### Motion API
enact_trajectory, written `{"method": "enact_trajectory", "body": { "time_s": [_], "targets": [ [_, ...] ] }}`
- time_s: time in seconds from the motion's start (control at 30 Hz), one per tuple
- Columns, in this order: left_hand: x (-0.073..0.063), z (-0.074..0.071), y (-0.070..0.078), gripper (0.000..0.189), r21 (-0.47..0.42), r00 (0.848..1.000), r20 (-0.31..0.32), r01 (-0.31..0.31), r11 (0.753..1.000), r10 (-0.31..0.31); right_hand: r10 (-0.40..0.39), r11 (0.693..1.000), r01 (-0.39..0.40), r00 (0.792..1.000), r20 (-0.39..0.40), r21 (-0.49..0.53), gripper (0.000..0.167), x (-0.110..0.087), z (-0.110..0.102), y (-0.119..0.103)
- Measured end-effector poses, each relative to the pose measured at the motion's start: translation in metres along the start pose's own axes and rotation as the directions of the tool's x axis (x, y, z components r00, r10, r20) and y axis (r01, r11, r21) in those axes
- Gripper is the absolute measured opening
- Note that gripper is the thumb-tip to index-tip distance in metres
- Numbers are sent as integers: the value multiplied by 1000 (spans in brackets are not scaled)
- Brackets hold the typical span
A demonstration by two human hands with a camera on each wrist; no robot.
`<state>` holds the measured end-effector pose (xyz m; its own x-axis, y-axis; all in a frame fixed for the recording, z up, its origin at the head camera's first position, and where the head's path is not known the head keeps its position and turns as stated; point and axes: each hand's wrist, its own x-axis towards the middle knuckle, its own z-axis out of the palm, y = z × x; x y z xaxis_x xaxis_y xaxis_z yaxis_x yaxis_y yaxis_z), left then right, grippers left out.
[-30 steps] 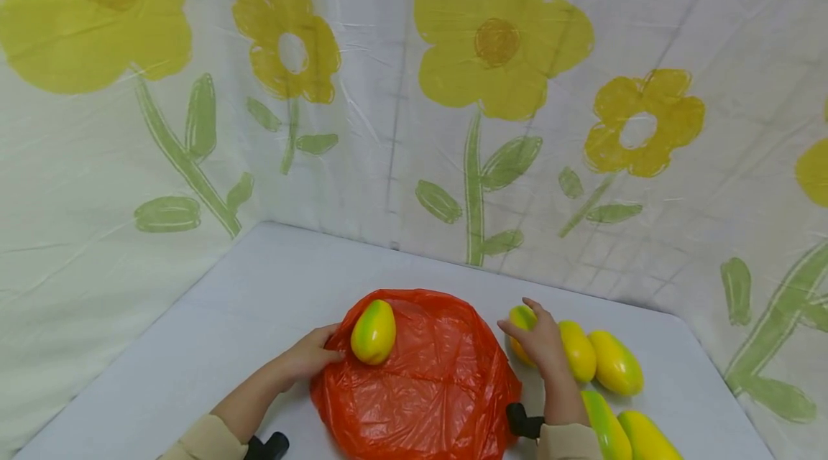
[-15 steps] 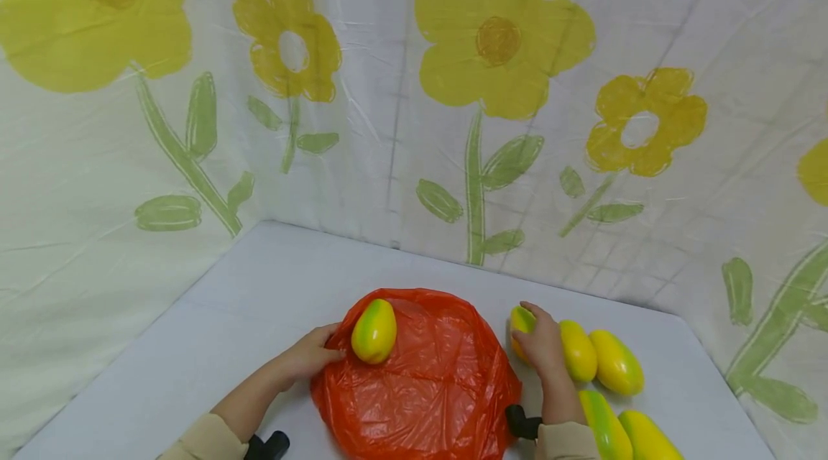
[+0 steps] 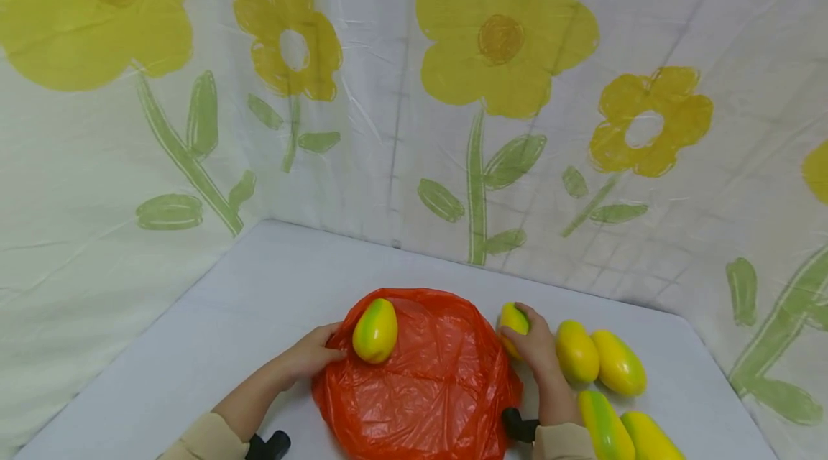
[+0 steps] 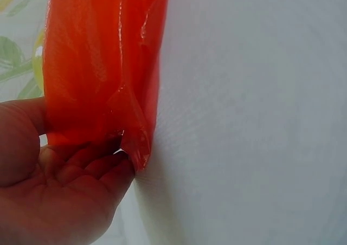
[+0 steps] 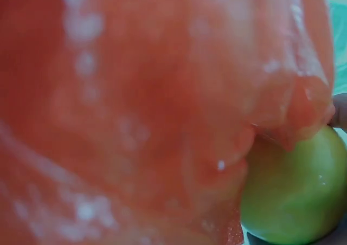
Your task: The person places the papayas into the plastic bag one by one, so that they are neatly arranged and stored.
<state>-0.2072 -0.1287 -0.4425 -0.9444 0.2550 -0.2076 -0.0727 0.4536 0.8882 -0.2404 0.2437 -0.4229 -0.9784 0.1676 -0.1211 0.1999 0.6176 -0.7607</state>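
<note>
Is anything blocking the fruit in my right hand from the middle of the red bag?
Only the right edge of the bag. The fruit in your right hand is just outside it; the right wrist view shows the bag partly hiding the fruit. Nothing else visible intervenes.

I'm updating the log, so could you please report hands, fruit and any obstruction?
Left hand gripping red bag by its edge. Right hand gripping yellow-green fruit beside it. Bag overlaps fruit in right wrist view, possibly obstructing.
</note>
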Motion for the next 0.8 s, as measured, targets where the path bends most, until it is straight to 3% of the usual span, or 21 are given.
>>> {"method": "enact_trajectory", "body": {
  "time_s": [0.43, 0.8],
  "targets": [
    [0, 2, 1, 49, -5, 1000, -15, 14, 1000, -15, -65, 996, 62, 997, -44, -69, 78, 3, 3, 11],
    [2, 3, -1, 49, 2, 999, -26, 21, 1000, -21, -25, 998, 23, 999, -31, -62, 83, 3, 0, 14]
  ]
}}
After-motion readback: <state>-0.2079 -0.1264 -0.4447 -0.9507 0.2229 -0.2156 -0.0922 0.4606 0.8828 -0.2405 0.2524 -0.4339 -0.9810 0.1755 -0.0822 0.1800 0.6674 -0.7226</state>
